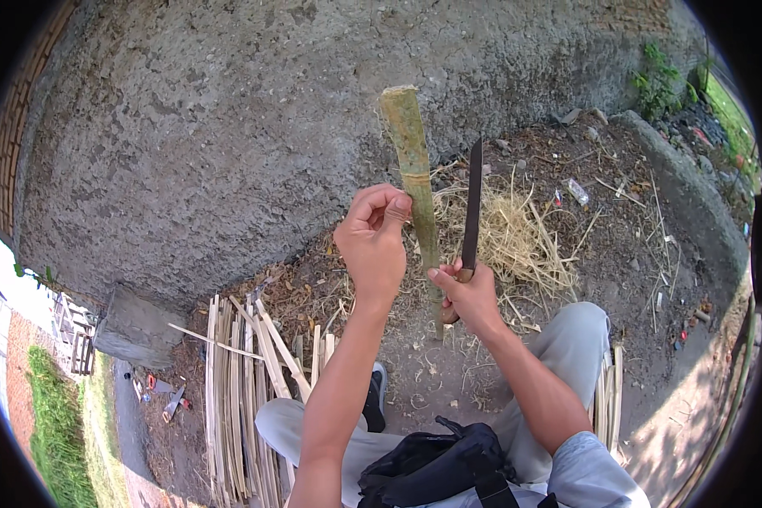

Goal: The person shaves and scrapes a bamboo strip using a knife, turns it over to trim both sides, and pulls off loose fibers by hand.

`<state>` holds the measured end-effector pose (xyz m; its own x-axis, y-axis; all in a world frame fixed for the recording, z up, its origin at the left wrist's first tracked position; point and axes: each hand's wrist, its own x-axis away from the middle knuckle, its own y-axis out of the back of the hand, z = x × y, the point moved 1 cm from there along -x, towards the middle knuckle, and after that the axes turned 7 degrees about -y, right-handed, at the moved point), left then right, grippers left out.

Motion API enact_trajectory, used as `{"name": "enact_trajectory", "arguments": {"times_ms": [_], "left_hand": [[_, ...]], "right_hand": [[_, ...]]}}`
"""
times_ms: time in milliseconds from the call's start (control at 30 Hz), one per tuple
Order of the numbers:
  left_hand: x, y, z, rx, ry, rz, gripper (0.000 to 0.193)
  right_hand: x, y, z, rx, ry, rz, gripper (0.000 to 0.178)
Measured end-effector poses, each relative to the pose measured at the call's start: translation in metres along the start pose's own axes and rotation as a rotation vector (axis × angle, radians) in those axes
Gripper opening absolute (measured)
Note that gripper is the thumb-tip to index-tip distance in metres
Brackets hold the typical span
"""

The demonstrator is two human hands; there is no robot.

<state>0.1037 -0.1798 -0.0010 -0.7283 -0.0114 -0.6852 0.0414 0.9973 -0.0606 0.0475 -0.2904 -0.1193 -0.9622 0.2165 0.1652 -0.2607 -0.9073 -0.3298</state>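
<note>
A long split piece of greenish bamboo (412, 140) stands nearly upright in front of me, its cut top toward the wall and its narrow lower end by the ground. My left hand (374, 241) is closed, thumb and curled fingers pinched at the bamboo's left edge, about midway along it. Wrapped round the wooden handle of a long dark-bladed knife (473, 199) is my right hand (474, 298), lower down. The blade points away from me, to the right of the bamboo and apart from it. My right thumb rests against the bamboo's lower part.
A heap of pale shavings (512, 233) lies beyond the knife. Many bamboo strips (233, 398) are stacked beside my left leg, and more strips (608, 394) lie by my right knee. A rough grey wall (212, 127) rises ahead. A hand saw (174, 403) lies at far left.
</note>
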Motion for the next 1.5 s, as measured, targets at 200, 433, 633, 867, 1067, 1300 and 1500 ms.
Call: {"name": "enact_trajectory", "arguments": {"times_ms": [200, 433, 633, 867, 1067, 1300, 1500], "left_hand": [[0.003, -0.010, 0.009, -0.096, 0.072, 0.052, 0.015], [0.015, -0.003, 0.022, -0.158, 0.104, 0.066, 0.028], [0.020, 0.017, 0.040, -0.214, 0.229, 0.110, 0.027], [0.018, 0.025, 0.040, -0.295, 0.161, 0.054, 0.035], [0.011, 0.011, 0.013, -0.055, 0.168, 0.217, 0.030], [0.011, 0.009, 0.019, -0.171, 0.109, 0.208, 0.018], [-0.005, 0.015, 0.009, -0.128, 0.121, 0.117, 0.018]], "right_hand": [[-0.001, 0.005, 0.002, -0.008, -0.018, -0.020, 0.035], [-0.001, 0.009, 0.002, 0.049, -0.074, -0.006, 0.035], [0.000, 0.010, 0.006, 0.002, -0.067, -0.041, 0.035], [-0.002, 0.012, 0.001, 0.024, -0.088, -0.035, 0.035], [-0.003, 0.011, 0.002, 0.006, -0.094, -0.037, 0.035], [-0.002, 0.009, 0.000, -0.006, -0.095, -0.015, 0.037], [0.001, 0.011, 0.003, 0.007, -0.097, -0.009, 0.036]]}}
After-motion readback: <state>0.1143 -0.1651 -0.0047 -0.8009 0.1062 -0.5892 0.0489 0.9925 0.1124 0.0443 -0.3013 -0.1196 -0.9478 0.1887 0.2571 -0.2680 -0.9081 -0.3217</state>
